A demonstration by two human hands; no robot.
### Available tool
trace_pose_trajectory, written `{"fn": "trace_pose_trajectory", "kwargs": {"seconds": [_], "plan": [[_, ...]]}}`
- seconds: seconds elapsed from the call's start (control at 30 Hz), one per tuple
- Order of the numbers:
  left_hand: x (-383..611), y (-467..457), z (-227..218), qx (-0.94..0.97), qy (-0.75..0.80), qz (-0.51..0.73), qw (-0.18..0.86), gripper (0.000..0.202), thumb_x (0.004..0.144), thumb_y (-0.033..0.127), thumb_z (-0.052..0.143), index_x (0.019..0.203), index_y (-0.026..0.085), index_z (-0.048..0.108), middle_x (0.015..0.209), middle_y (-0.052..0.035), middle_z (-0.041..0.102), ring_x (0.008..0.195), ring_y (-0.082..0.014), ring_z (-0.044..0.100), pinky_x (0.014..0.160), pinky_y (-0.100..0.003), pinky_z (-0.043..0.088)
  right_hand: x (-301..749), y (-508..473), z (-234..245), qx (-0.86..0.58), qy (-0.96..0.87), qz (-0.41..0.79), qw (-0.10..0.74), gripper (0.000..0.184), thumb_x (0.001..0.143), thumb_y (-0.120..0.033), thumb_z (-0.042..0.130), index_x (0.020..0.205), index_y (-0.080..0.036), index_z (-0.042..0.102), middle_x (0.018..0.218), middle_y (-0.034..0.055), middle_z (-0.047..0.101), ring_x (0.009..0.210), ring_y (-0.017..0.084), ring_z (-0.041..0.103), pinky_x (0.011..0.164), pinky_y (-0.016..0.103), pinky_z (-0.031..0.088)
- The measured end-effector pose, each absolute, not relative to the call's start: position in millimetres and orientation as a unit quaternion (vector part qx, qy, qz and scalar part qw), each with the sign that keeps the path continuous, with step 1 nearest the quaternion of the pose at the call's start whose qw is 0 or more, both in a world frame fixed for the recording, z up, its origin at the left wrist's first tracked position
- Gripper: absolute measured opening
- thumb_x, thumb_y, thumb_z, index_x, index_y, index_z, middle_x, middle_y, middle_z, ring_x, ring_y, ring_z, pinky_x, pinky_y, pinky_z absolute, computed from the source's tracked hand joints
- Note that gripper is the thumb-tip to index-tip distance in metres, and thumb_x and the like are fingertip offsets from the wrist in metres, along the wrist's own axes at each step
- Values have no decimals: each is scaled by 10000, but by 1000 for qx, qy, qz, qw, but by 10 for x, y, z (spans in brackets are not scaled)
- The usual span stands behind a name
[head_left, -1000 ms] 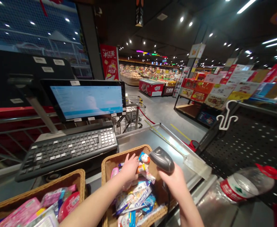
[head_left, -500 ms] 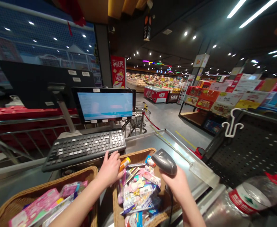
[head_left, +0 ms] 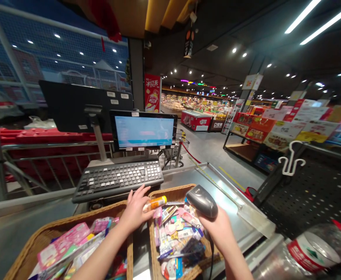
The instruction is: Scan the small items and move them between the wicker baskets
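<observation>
My left hand (head_left: 137, 207) grips a small orange tube with a yellow cap (head_left: 155, 203), held above the far left corner of the right-hand wicker basket (head_left: 153, 249). My right hand (head_left: 214, 225) is wrapped around a dark grey handheld barcode scanner (head_left: 202, 201), its head over the basket's right side and its cord hanging down. Inside that basket lies a heap of small packaged snacks (head_left: 178, 237). Another wicker basket (head_left: 129, 249), at the left, carries a pink package (head_left: 62, 245) and other packets, partly hidden behind my left forearm.
Beyond the baskets sit a black keyboard (head_left: 119, 179) and a lit monitor (head_left: 144, 131) on the metal counter (head_left: 185, 175). A large plastic bottle with a red cap (head_left: 313, 249) lies at the lower right. A white hook (head_left: 291, 159) hangs on the black perforated panel (head_left: 322, 186).
The view has swung slightly left, so things appear further right. My left hand has moved the tube a little to the right, showing more of it. Both grips stay the same.
</observation>
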State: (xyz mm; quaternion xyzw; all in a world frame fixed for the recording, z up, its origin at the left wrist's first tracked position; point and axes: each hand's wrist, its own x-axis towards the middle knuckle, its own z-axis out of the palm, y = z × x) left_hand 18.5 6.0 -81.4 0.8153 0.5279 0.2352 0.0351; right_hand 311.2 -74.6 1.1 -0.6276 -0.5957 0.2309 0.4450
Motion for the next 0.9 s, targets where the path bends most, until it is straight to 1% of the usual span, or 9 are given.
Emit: {"fn": "trace_pose_trajectory", "kwargs": {"seconds": [0.17, 0.27, 0.37, 0.5, 0.57, 0.63, 0.77, 0.9], "plan": [[5, 3, -377, 830, 501, 245, -14, 229, 786, 413, 636, 935, 246, 685, 1513, -104, 432, 1419, -366, 326, 1108, -709, 169, 2962, -760, 108, -627, -603, 214, 444, 245, 673, -385, 647, 758, -160, 693, 765, 83, 733, 728, 260, 678, 685, 357, 518], [-97, -72, -180, 831, 495, 246, -56, 233, 808, 425, 611, 936, 243, 680, 1538, -95, 395, 1431, -362, 303, 1118, -704, 146, 2858, -754, 123, -612, -626, 208, 437, 186, 679, -318, 629, 762, -163, 687, 757, 72, 727, 712, 250, 674, 670, 347, 516], [-192, -168, -42, 832, 487, 241, -112, 242, 810, 444, 607, 904, 232, 675, 1550, -91, 375, 1444, -367, 274, 1136, -691, 96, 2733, -752, 118, -592, -660, 194, 420, 159, 675, -260, 615, 777, -162, 687, 784, 70, 719, 731, 241, 665, 680, 334, 511], [-313, -304, 98, 824, 486, 239, -169, 264, 811, 462, 615, 897, 222, 681, 1557, -98, 356, 1453, -366, 256, 1155, -658, 50, 2553, -784, 136, -574, -697, 178, 392, 154, 665, -210, 594, 784, -159, 677, 782, 64, 702, 736, 223, 650, 683, 314, 502], [-389, -360, 153, 818, 490, 237, -185, 271, 816, 466, 616, 910, 222, 686, 1554, -98, 361, 1450, -363, 266, 1159, -652, 37, 2464, -817, 171, -564, -707, 169, 392, 171, 663, -189, 573, 799, -160, 673, 794, 66, 700, 750, 221, 650, 701, 317, 505], [-482, -405, 195, 813, 495, 234, -196, 277, 820, 471, 613, 912, 221, 689, 1560, -95, 349, 1451, -364, 261, 1157, -654, 30, 2378, -856, 217, -557, -713, 161, 394, 159, 658, -182, 564, 776, -165, 670, 792, 72, 694, 762, 226, 651, 714, 322, 509], [-693, -482, 246, 807, 505, 231, -202, 298, 822, 493, 607, 900, 218, 688, 1569, -97, 330, 1455, -367, 250, 1152, -663, 31, 2220, -917, 287, -535, -732, 162, 389, 117, 656, -183, 577, 727, -185, 670, 757, 67, 683, 778, 234, 644, 736, 330, 508], [-868, -571, 257, 803, 516, 227, -196, 320, 830, 520, 588, 885, 220, 687, 1561, -96, 350, 1456, -361, 249, 1145, -673, 30, 2080, -945, 287, -509, -747, 180, 388, 193, 645, -142, 562, 794, -177, 680, 822, 70, 706, 801, 237, 646, 744, 331, 505]]}}
